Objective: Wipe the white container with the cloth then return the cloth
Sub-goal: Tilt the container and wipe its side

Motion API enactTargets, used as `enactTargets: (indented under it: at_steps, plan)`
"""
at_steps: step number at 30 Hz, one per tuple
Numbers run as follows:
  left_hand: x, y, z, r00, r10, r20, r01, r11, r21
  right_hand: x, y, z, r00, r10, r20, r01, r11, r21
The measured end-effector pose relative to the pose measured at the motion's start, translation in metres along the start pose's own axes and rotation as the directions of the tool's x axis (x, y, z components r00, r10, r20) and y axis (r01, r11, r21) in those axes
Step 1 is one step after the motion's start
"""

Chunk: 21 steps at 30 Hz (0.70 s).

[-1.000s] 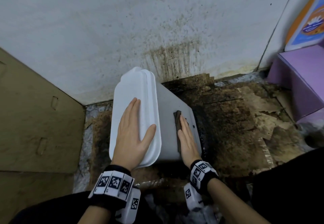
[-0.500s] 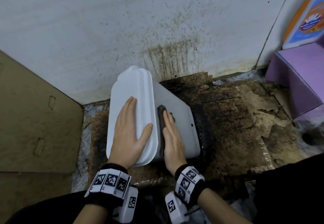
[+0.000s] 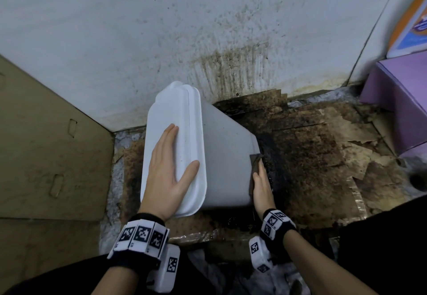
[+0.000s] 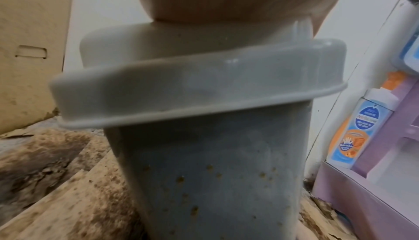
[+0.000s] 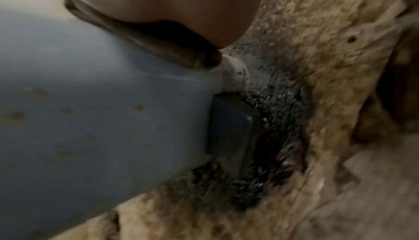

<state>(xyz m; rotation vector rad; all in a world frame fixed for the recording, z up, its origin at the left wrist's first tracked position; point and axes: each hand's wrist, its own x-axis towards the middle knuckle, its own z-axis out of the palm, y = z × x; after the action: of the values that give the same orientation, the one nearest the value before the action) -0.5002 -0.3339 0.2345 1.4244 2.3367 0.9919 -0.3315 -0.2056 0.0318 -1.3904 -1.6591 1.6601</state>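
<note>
Both hands flat: left hand (image 3: 169, 174) on container (image 3: 226, 156) lid; right hand (image 3: 262, 185) slid cloth (image 3: 254, 163) to base.

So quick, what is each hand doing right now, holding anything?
Left hand: open, fingers straight, resting flat on the white container's lid.
Right hand: open, straight fingers pressing the dark cloth against the container's side near the bottom.

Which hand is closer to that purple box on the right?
The right hand, pressing the cloth on the white container side facing the purple box. The left hand lies flat on the lid, farther away.
</note>
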Motion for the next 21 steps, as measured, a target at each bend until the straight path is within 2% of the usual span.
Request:
enactTargets:
  at_steps: [4, 7, 10, 12, 14, 19, 21]
  plan:
    - [0.002, -0.003, 0.000, 1.000, 0.003, -0.008, -0.003, 1.000, 0.018, -0.008, -0.019, 0.012, 1.000, 0.006, -0.028, -0.006, 1.000, 0.002]
    - [0.001, -0.001, 0.002, 1.000, 0.019, -0.007, -0.019, 0.999, 0.028, -0.030, -0.047, 0.023, 0.998, -0.052, -0.028, 0.052, 0.999, 0.011]
    - [0.003, 0.000, 0.004, 0.999, 0.036, -0.016, -0.035, 0.999, 0.039, -0.057, -0.089, 0.037, 0.976, -0.216, -0.001, 0.216, 0.976, 0.037]
    - [0.004, 0.000, 0.006, 0.999, 0.038, -0.019, -0.037, 0.998, 0.045, -0.074, -0.115, 0.046, 0.939, -0.341, 0.036, 0.339, 0.939, 0.057]
    - [0.003, -0.001, 0.006, 0.999, 0.037, -0.024, -0.036, 0.999, 0.036, -0.084, -0.128, 0.050, 0.908, -0.414, 0.059, 0.412, 0.910, 0.052]
    - [0.002, -0.002, 0.005, 0.999, 0.038, -0.023, -0.037, 0.999, 0.027, -0.067, -0.099, 0.034, 0.834, -0.548, 0.063, 0.551, 0.833, -0.053]
    - [0.002, -0.003, 0.004, 0.999, 0.030, -0.021, -0.029, 0.999, 0.017, -0.053, -0.075, 0.026, 0.873, -0.483, 0.070, 0.488, 0.870, -0.070]
